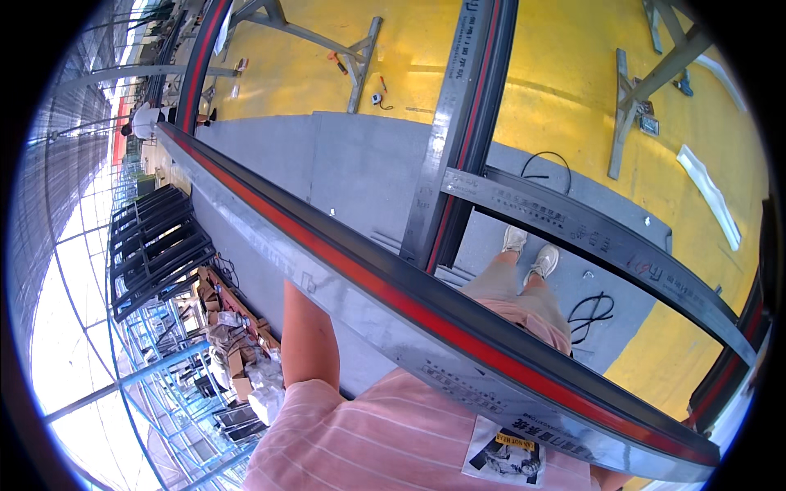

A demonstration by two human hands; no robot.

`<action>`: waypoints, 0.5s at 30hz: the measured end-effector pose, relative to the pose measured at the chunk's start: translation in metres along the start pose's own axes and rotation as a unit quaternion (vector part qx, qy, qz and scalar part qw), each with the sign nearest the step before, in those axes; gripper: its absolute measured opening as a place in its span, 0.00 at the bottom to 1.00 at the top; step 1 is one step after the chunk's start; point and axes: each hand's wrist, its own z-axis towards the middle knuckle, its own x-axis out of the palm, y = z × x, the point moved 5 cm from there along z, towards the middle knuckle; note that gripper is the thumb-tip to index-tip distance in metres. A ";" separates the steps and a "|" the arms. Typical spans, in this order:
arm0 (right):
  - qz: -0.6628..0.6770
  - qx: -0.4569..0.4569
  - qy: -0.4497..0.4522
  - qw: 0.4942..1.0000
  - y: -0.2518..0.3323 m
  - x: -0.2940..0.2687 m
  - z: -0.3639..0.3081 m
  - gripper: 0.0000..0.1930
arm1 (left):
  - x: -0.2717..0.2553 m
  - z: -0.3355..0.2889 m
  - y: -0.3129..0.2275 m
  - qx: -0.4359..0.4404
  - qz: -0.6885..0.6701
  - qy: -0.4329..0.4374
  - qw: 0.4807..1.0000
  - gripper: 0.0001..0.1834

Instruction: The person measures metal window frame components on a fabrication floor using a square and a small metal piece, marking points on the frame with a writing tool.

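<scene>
A large metal window or door frame cuts across my view. Its nearest long rail runs slantwise from upper left to lower right in front of my body. The rail has a silver face, a red strip and a black edge. My bare left arm reaches up to the rail and passes behind it; the hand is hidden there. Of my right arm, only a small patch shows under the rail's lower end, and that hand is out of sight. A silver and black upright joins this rail, and a shorter crossbar branches off to the right.
Grey trestle legs stand on a yellow floor, with a tape measure nearby. A white strip lies at right. Black cables lie near my shoes. Black frames and cardboard scraps are at left. Another person is far left.
</scene>
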 end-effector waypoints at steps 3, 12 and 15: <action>0.043 0.001 0.022 0.999 0.029 0.028 -0.021 0.30 | -0.007 0.016 0.021 -0.011 -0.006 0.004 1.000 0.19; 0.174 -0.032 0.242 0.954 0.196 0.171 -0.078 0.30 | -0.140 0.125 0.060 -0.084 -0.235 -0.092 0.964 0.20; 0.191 -0.029 0.330 0.924 0.269 0.243 -0.116 0.31 | -0.159 0.183 0.041 -0.077 -0.272 -0.081 0.956 0.20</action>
